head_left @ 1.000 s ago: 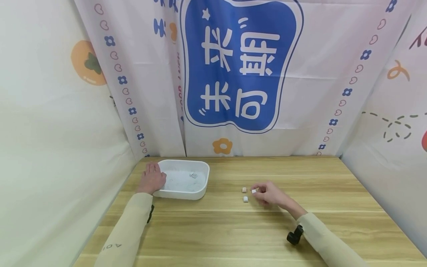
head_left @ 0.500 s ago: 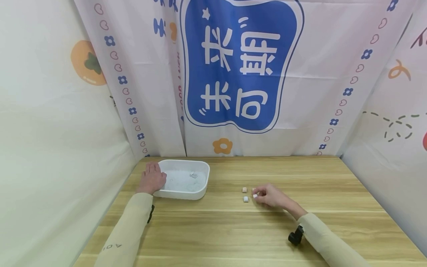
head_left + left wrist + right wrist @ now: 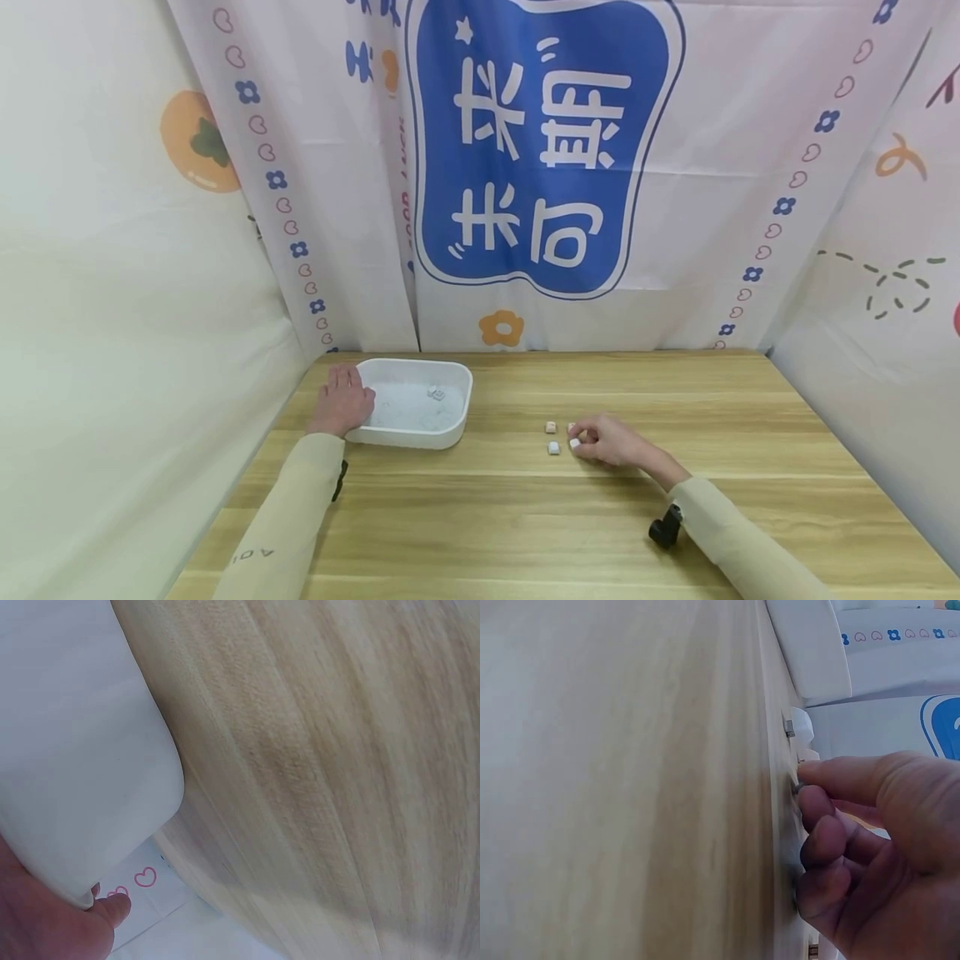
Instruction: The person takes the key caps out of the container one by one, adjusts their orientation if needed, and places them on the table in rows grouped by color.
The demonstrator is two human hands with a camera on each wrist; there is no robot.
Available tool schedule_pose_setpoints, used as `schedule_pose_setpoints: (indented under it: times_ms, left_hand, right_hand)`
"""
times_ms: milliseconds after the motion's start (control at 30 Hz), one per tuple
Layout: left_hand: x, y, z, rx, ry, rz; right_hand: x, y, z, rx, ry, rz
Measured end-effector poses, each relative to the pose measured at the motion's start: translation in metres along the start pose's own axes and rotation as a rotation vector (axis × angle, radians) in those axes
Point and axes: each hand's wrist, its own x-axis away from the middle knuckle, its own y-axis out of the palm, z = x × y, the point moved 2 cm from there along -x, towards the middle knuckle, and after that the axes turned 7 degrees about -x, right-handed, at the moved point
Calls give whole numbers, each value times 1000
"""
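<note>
At the far left of the table, my left hand (image 3: 345,402) grips the left rim of a white plastic basin (image 3: 450,435); in the left wrist view a fingertip (image 3: 114,907) hooks at its edge. Right of centre, my right hand (image 3: 611,440) pinches a small white keycap (image 3: 575,444) down at the tabletop. Beside it stand a white keycap (image 3: 553,448) and a pinkish keycap (image 3: 551,427). Another keycap (image 3: 572,427) just behind is partly covered by my fingers. The right wrist view shows the pinching thumb and finger, with the held piece mostly hidden.
Several small pale pieces (image 3: 437,393) lie inside the basin. The wood-grain table (image 3: 480,525) meets a printed cloth (image 3: 360,292) at the back. Cloth walls close off both sides.
My right hand has shifted slightly toward me with the white keycap, bringing it down beside the others and uncovering a keycap behind. The left hand and basin have stayed still.
</note>
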Motion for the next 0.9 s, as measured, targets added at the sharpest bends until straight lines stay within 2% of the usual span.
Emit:
schedule_pose_setpoints:
  times_ms: [267, 600, 900]
  left_hand:
    - [4, -7, 2, -5, 9, 33]
    - [2, -3, 0, -11, 8, 25]
    - [3, -2, 2, -5, 9, 12]
  right_hand:
    - [1, 1, 1, -38, -2, 32]
    - [1, 0, 1, 29, -29, 44]
    - [1, -5, -8, 51, 2, 21]
